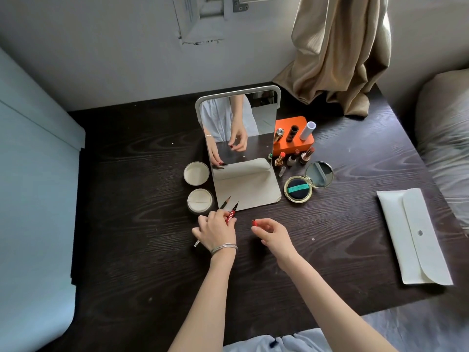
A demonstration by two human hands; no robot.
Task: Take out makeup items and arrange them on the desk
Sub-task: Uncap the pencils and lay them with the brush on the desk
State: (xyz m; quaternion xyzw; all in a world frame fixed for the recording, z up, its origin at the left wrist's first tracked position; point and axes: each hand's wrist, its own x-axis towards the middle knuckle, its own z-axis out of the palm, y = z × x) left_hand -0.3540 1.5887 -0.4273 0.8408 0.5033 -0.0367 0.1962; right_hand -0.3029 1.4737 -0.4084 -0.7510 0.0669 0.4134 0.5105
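Note:
My left hand (215,231) grips two red makeup pencils (229,208) whose dark tips point up toward the standing mirror (238,148). A thin silver end sticks out below the hand. To its right, my right hand (271,233) pinches a small red cap (254,222) between thumb and fingers. Both hands hover over the dark wooden desk (152,224) just in front of the mirror's base. Three uncapped lipsticks (294,157) stand right of the mirror, in front of an orange holder (294,134). An open gold cushion compact (308,184) lies beside them.
A round powder jar (200,200) and its lid (196,173) sit left of the mirror. A white pouch (416,236) lies at the desk's right edge. A beige curtain (340,52) hangs at the back right, and a bed (446,138) borders the right side.

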